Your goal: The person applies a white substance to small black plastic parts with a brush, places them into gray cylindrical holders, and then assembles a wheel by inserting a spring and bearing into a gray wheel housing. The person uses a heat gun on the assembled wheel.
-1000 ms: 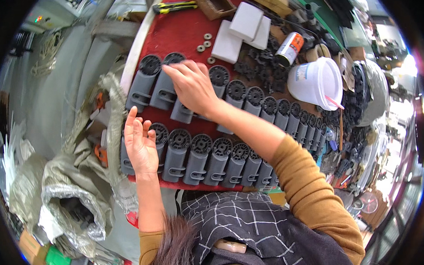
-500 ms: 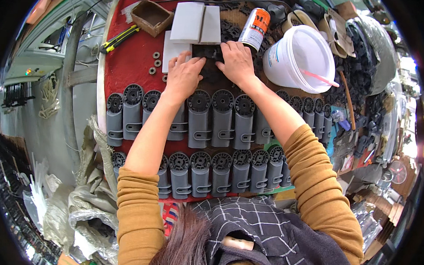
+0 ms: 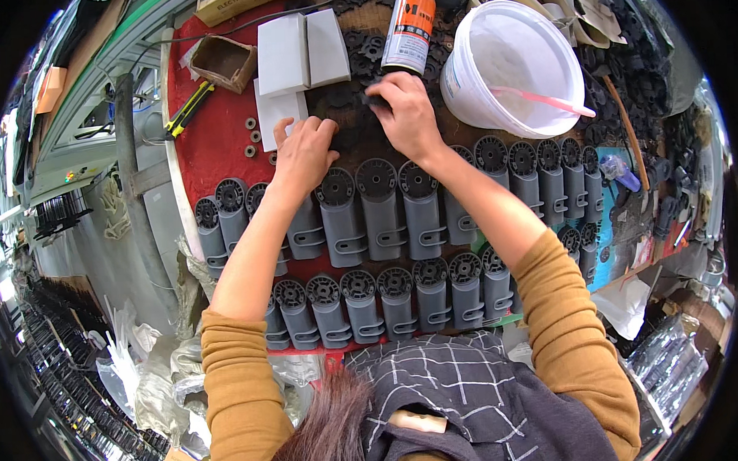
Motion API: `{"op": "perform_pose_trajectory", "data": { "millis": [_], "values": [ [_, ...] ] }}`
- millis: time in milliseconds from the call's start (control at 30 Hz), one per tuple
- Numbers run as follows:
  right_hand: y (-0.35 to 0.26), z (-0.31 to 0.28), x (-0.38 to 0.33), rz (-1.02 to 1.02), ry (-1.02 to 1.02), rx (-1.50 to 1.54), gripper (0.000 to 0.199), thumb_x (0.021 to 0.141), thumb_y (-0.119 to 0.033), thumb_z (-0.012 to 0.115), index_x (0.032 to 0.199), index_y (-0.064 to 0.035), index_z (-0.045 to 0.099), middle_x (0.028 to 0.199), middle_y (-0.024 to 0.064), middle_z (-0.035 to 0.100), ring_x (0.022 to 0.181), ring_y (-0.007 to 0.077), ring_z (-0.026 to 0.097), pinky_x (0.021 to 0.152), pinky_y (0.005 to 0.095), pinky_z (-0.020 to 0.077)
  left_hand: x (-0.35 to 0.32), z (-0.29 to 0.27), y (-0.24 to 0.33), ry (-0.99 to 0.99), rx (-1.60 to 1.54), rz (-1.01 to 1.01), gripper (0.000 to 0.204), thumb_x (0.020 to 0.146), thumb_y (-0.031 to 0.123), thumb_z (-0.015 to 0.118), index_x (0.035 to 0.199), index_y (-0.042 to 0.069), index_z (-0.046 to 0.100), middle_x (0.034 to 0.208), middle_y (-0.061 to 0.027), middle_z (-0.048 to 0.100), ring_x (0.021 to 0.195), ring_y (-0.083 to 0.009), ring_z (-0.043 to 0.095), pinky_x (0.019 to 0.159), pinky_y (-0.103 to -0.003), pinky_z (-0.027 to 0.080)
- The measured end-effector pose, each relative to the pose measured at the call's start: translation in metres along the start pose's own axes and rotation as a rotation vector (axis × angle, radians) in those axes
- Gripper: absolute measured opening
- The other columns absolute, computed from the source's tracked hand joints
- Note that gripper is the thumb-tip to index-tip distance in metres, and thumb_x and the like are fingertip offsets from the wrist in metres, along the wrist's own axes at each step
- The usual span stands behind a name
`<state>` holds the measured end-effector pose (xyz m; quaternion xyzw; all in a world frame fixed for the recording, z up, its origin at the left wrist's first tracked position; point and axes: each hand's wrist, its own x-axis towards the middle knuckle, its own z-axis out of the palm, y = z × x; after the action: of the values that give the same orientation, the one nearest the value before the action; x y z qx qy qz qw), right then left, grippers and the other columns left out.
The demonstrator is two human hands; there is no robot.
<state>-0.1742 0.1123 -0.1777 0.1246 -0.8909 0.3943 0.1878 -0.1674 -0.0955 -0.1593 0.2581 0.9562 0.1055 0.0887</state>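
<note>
Head view: a small black part [image 3: 372, 97] is pinched at the fingertips of the right hand [image 3: 408, 119], whose thumb and fingers appear drawn together on it. From that hand's middle, the part is placed forward and to the left, on the side facing the left hand [image 3: 304, 155]; from the left hand, it is found forward and to the right, in the space between the two. The right hand is clearly the nearer. The part's long axis cannot be told, since much of it is covered by fingers. The left hand's fingers are bent and held apart, with nothing seen between them, at the near end of a white box [image 3: 274, 108]; whether the box is touched cannot be told. Loose black pieces [image 3: 368, 50] are piled beyond both hands. Grey housings [image 3: 340, 215] are ranged nearer the body, their long axes pointed roughly toward the person.
</note>
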Motion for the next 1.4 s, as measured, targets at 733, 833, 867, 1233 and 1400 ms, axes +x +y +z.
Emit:
{"op": "perform_pose_trajectory", "data": {
  "millis": [733,833,867,1233,1400],
  "values": [
    [-0.040,0.002,-0.024,0.104,-0.446,-0.060,0.030,0.075,-0.004,0.064,0.104,-0.0045,0.056,0.100,0.0111,0.060,0.099,0.0328,0.050,0.085,0.0422,0.0422,-0.028,-0.011,0.005,0.423,-1.922,-0.709,0.023,0.097,0.018,0.057,0.117,0.007,0.053,0.108,-0.0077,0.061,0.101,-0.0200,0.062,0.089,-0.035,0.053],
    [-0.070,-0.016,-0.034,0.173,-0.139,0.175,0.030,0.077,-0.005,0.067,0.106,-0.0044,0.058,0.098,0.0116,0.060,0.094,0.0317,0.049,0.085,0.0395,0.0410,-0.029,-0.006,0.030,0.366,-2.209,-0.670,0.032,0.100,0.035,0.048,0.117,0.008,0.053,0.109,-0.0084,0.059,0.105,-0.0215,0.059,0.092,-0.039,0.051],
    [-0.081,-0.021,-0.039,0.186,-0.106,0.226,0.031,0.076,-0.005,0.068,0.106,-0.0043,0.058,0.098,0.0112,0.060,0.093,0.0310,0.049,0.085,0.0386,0.0410,-0.029,-0.006,0.039,0.322,-2.330,-0.726,0.039,0.100,0.043,0.045,0.117,0.009,0.054,0.109,-0.0083,0.059,0.105,-0.0219,0.058,0.093,-0.040,0.050],
    [-0.114,-0.050,-0.072,0.128,-0.142,0.034,0.062,0.075,-0.007,0.069,0.132,-0.0029,0.045,0.134,0.0168,0.046,0.122,0.0362,0.041,0.104,0.0470,0.0288,-0.041,-0.024,0.103,0.140,-2.522,-0.664,0.057,0.102,0.051,0.030,0.124,0.005,0.057,0.116,-0.0118,0.063,0.109,-0.0225,0.059,0.099,-0.037,0.047],
    [-0.117,-0.086,-0.089,-0.013,-0.226,-0.002,0.071,0.063,-0.003,0.073,0.129,-0.0056,0.047,0.124,0.0110,0.054,0.118,0.0323,0.046,0.104,0.0464,0.0282,-0.065,-0.044,0.114,-0.131,-2.147,-0.760,0.067,0.099,0.058,0.028,0.121,0.003,0.060,0.111,-0.0095,0.064,0.104,-0.0182,0.061,0.093,-0.035,0.049]
  ]
}}
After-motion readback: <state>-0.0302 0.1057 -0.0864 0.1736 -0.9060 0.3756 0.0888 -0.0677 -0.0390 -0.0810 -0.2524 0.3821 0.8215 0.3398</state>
